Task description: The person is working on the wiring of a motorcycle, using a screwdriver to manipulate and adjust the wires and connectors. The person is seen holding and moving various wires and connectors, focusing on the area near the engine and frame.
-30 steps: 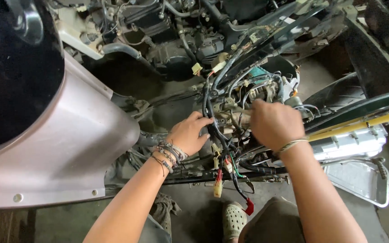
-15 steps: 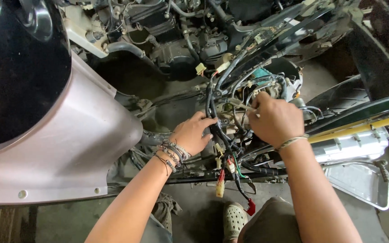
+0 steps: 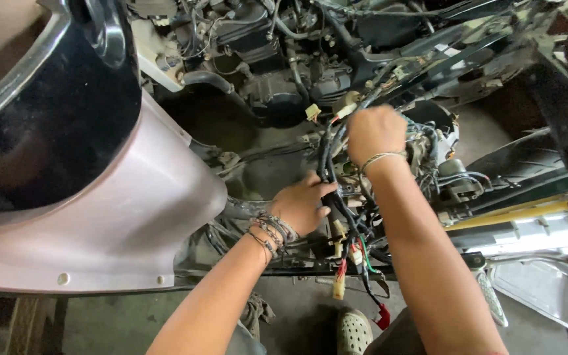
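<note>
We're on the wiring harness (image 3: 336, 190), a bundle of black-sheathed cables with blue, green and red wires, running down the middle of a stripped scooter frame. It looks grimy and loosely bunched. Several connectors hang off its lower end: a pale yellow plug (image 3: 340, 288) at the bottom, a red one (image 3: 382, 317) just right of it, and a small cream plug (image 3: 312, 112) up above the bundle.

Our left hand (image 3: 302, 207) is on the left side of the harness, fingers wrapped round the black cables, thumb across them. Beaded bracelets (image 3: 269, 231) sit on that wrist.

Our right hand (image 3: 375, 133) is at the upper end of the harness, closed into a fist over the wires; we can't tell what the fingers clamp, as the back of the hand hides them. A thin bangle (image 3: 381, 157) sits on that wrist.

Left of the harness is the mauve body panel (image 3: 133, 217) with a black glossy panel (image 3: 41, 112) above it. Right of it we see a yellow bar (image 3: 527, 212) and a silver footrest (image 3: 547, 292). Above is the engine (image 3: 277, 72). Below is the concrete floor (image 3: 119, 322) and a pale clog (image 3: 353, 332).
</note>
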